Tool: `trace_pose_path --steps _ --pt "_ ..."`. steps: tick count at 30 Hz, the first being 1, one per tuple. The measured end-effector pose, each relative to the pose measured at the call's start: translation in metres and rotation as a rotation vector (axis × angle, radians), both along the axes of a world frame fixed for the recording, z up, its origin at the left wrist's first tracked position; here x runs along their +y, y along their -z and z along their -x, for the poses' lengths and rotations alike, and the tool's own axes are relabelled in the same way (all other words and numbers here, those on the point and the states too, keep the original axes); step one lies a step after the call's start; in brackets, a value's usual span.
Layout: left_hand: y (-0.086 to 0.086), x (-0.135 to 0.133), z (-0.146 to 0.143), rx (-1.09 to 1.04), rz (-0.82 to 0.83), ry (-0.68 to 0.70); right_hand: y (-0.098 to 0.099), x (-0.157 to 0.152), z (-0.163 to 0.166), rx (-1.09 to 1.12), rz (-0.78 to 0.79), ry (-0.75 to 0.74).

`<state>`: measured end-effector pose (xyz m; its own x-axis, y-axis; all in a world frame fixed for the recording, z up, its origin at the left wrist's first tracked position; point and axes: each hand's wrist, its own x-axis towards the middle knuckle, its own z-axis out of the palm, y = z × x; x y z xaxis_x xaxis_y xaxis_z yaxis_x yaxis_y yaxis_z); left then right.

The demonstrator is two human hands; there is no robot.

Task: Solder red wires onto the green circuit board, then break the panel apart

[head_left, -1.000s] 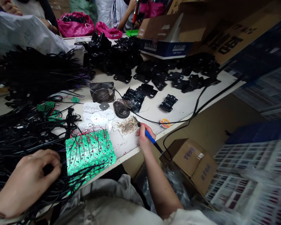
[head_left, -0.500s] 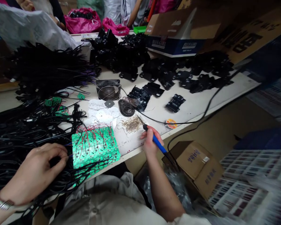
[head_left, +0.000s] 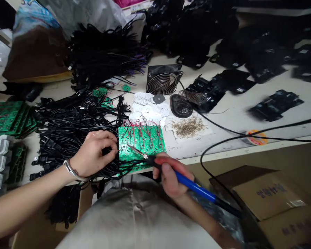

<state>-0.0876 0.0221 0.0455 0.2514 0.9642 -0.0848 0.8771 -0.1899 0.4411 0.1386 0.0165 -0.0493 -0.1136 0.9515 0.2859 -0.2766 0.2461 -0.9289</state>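
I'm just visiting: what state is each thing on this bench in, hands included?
Left hand: fingers curled, beside the board; grip unclear
Right hand: closed around the iron
Blue-handled iron: held slanted, tip over the board
Green board: flat, red wires across it
Black cables: heaped, tangled
Fan: upright; spinning or not, unclear
Orange-labelled reel: lying flat
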Motion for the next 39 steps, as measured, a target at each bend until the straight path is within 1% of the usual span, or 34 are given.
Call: trace_pose_path --steps 3,6,9,11,13,19,23,30,35,39 --pt "0.000 0.003 -0.001 0.022 0.035 0.003 -0.006 0.000 0.002 -0.125 -0.114 -0.020" --pt "0.000 0.006 -0.003 0.074 0.068 -0.006 -0.016 0.003 0.001 -0.243 -0.210 -0.043" --pt "0.000 0.008 -0.005 0.123 0.083 -0.005 -0.026 0.005 0.000 -0.342 -0.257 -0.091" --pt "0.000 0.009 -0.005 0.141 0.081 -0.004 -0.030 0.006 0.000 -0.379 -0.270 -0.088" --pt "0.001 0.009 -0.005 0.145 0.072 -0.007 -0.032 0.006 0.001 -0.392 -0.286 -0.064" --pt "0.003 0.007 -0.006 0.138 0.043 -0.021 -0.032 0.008 0.004 -0.444 -0.361 -0.058" --pt "0.004 0.007 -0.006 0.137 0.039 -0.027 -0.032 0.007 0.006 -0.411 -0.387 -0.036" --pt "0.003 0.006 -0.007 0.131 0.034 -0.036 -0.030 0.005 0.003 -0.386 -0.365 -0.017" --pt "0.003 0.007 -0.006 0.124 0.042 -0.036 -0.032 0.006 0.003 -0.427 -0.377 -0.067" --pt "0.003 0.006 -0.006 0.122 0.045 -0.041 -0.030 0.004 0.002 -0.386 -0.366 -0.015"
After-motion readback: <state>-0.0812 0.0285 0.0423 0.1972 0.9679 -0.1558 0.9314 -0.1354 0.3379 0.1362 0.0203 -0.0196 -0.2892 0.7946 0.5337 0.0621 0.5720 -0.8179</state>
